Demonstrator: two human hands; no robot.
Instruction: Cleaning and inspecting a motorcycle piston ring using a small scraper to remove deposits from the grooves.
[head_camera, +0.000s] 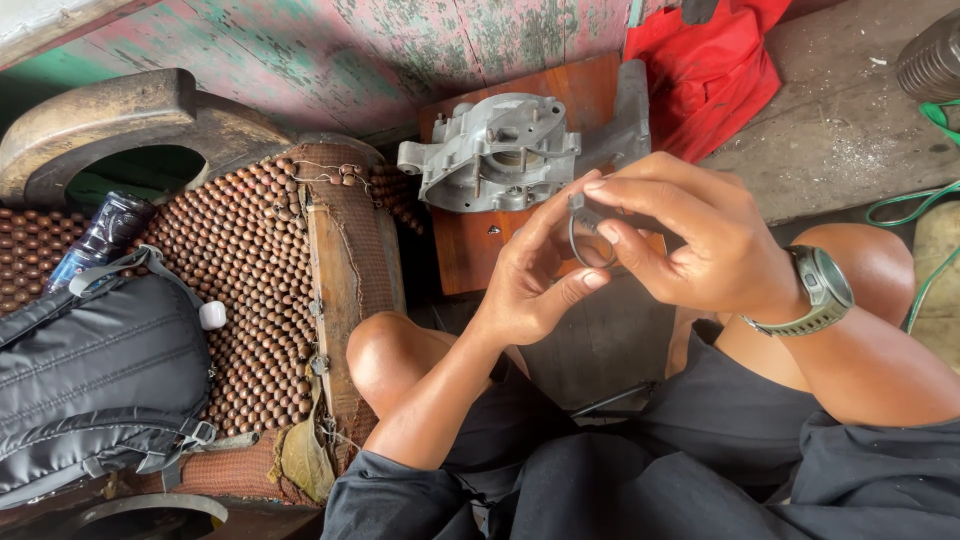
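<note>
Both hands together, left hand (525, 275) & right hand (690, 240) pinching a small dark ring (585, 235), prob. metal; ribbed grey cast housing (500, 150) on wood board behind.

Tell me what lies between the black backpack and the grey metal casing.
In the head view, a brown wooden-bead seat cover and its worn padded edge lie between the black backpack and the grey metal casing.

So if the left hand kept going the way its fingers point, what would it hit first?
Probably the small dark ring it pinches with the right hand. Beyond that, the grey metal casing on the wooden board, though depth is unclear.
</note>
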